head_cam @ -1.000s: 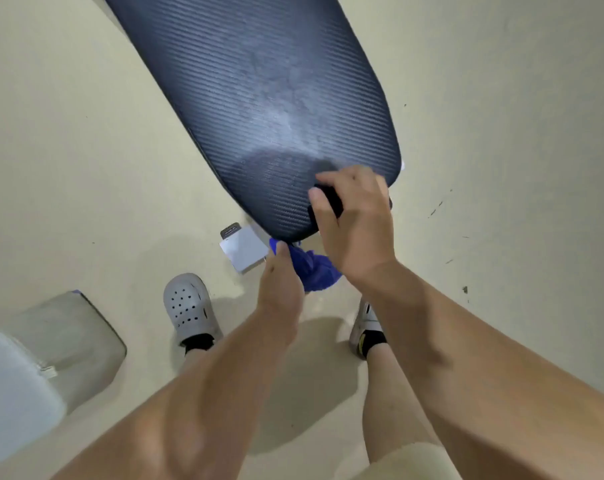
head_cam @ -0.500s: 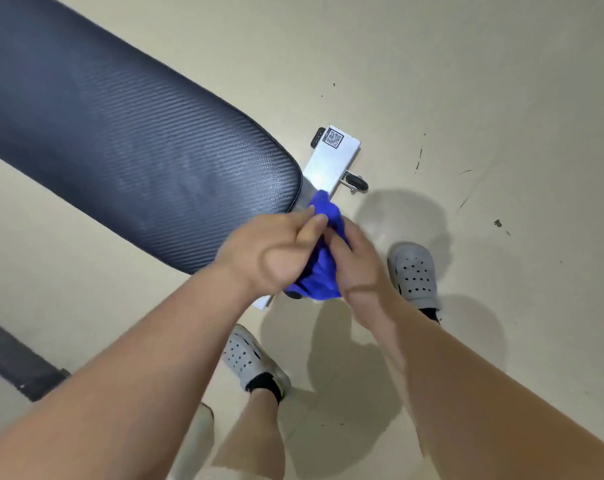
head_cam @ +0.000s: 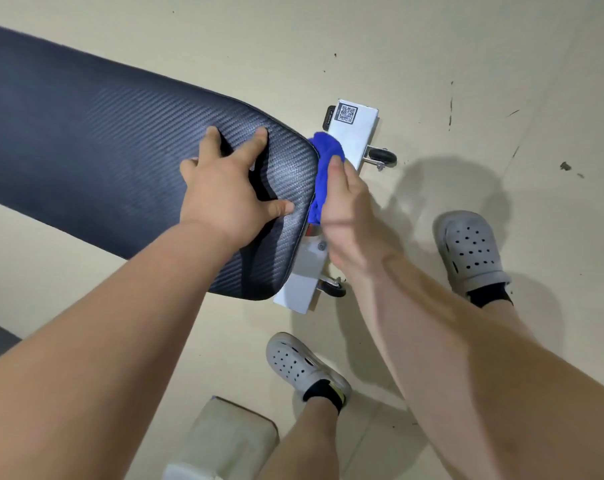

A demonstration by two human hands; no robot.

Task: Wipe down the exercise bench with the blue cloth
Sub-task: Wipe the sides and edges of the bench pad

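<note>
At frame centre, running off toward 9 o'clock: dark navy padded exercise bench with ribbed carbon-weave vinyl cover [head_cam: 96, 147], rounded end pointing to 3 o'clock

On the bench pad near its rounded end: left hand [head_cam: 224, 188], palm down, fingers spread apart and lying flat on the vinyl, thumb toward 3 o'clock; nothing clasped in it

Against the rounded end of the pad, at 3 o'clock from the left hand: bright blue bunched cloth [head_cam: 324, 157], touching the pad's edge and lying partly over the metal foot behind it

Over the cloth: right hand [head_cam: 345, 206], fingers together and pressed onto the cloth, pushing it against the pad edge; whether the fingers curl round the cloth underneath cannot be told

Just beyond the pad end, running from 12 to 6 o'clock: flat silver-white metal base bar of the bench [head_cam: 354, 133], with a black-and-white square code label [head_cam: 347, 113] at its 12 o'clock end

On the bar's 3 o'clock side: small black caster wheel [head_cam: 383, 156] near the upper end, second small black caster wheel [head_cam: 335, 291] near the lower end

Below all: pale beige scuffed floor [head_cam: 466, 64]

At 4 o'clock: grey perforated clog [head_cam: 470, 251], worn with dark sock

At 6 o'clock: second grey perforated clog [head_cam: 300, 365], worn with dark sock

At the bottom edge, 6 to 7 o'clock: pale grey-white boxy object [head_cam: 224, 441], kind unclear
</note>
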